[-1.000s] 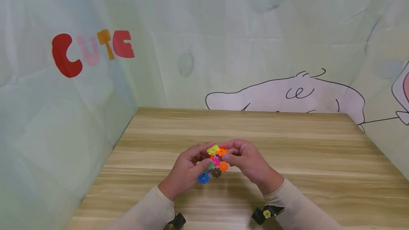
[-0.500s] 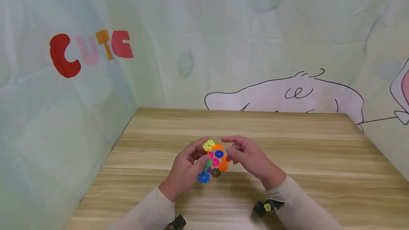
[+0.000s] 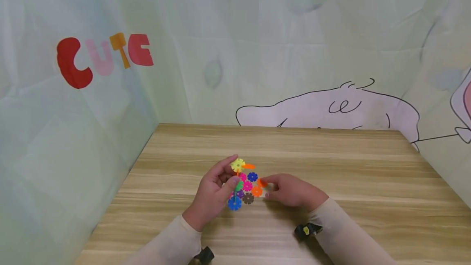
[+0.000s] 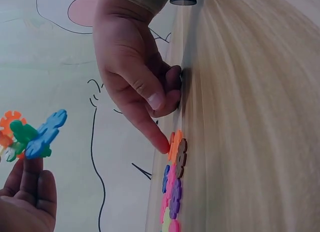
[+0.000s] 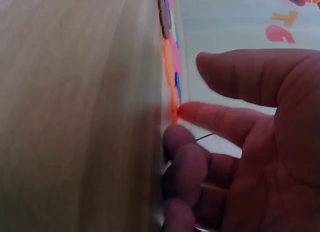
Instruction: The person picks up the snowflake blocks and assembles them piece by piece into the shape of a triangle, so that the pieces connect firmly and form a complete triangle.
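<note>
My left hand [image 3: 209,195] pinches a small cluster of joined, notched plastic snowflake discs above the table. It includes a yellow disc [image 3: 238,165], an edge-on orange disc [image 3: 249,167], a green disc [image 3: 239,185] and a blue disc [image 4: 46,135]. Loose discs lie together on the tabletop beneath: a dark blue disc [image 3: 252,176], a pink disc [image 3: 247,186], a brown disc [image 3: 248,198] and several others. With its index fingertip, my right hand [image 3: 294,191] touches an orange disc [image 5: 174,102] at the group's right side; its other fingers are bent and hold nothing.
The wood-grain table [image 3: 331,154] extends around both hands. A pale printed fabric wall [image 3: 206,52] rises behind its far edge and along the left. Small dark cameras, such as the right wrist camera [image 3: 307,231], sit on both wrists.
Earlier, my right hand's fingers were at the cluster's upper orange disc. They have let go and moved down to a loose orange disc. My left hand shifted slightly left with the cluster.
</note>
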{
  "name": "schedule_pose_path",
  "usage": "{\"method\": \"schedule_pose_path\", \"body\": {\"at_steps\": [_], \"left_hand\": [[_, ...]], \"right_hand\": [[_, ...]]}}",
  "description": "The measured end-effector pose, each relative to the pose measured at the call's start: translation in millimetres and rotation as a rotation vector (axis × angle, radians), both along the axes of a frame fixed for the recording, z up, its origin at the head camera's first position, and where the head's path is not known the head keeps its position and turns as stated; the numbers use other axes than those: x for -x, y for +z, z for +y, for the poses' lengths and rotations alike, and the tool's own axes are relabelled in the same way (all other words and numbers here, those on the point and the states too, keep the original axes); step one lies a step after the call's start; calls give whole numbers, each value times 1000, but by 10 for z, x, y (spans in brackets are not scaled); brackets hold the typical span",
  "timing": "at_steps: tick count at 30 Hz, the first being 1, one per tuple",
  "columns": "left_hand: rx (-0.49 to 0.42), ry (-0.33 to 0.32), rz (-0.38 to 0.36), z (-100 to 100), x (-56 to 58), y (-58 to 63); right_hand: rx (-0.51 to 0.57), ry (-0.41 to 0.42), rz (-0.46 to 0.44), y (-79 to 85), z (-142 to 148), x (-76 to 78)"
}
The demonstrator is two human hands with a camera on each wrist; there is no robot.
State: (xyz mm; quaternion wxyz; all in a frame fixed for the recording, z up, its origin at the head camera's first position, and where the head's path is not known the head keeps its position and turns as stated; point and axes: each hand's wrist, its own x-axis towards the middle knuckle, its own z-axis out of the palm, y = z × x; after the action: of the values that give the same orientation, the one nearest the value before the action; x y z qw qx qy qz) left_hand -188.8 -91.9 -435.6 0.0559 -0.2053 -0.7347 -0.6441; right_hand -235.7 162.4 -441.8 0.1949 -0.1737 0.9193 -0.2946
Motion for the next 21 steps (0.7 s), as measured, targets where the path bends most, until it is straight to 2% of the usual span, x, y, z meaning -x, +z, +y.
{"method": "schedule_pose_path", "body": {"at_steps": [6,11,15,21], "left_hand": [[-4,12,6,4,3,8],[-14,11,10,2,5,0],[-21,9,6,2,1,1],[-22,4,15,-3,1,2]], "right_hand": [[-41,-61,65,32,-17,-30],[-34,-92,62,37,-32,-41],[-55,-67,77,25,-26,-56],[-112,-7,145,23,-17,-70]]}}
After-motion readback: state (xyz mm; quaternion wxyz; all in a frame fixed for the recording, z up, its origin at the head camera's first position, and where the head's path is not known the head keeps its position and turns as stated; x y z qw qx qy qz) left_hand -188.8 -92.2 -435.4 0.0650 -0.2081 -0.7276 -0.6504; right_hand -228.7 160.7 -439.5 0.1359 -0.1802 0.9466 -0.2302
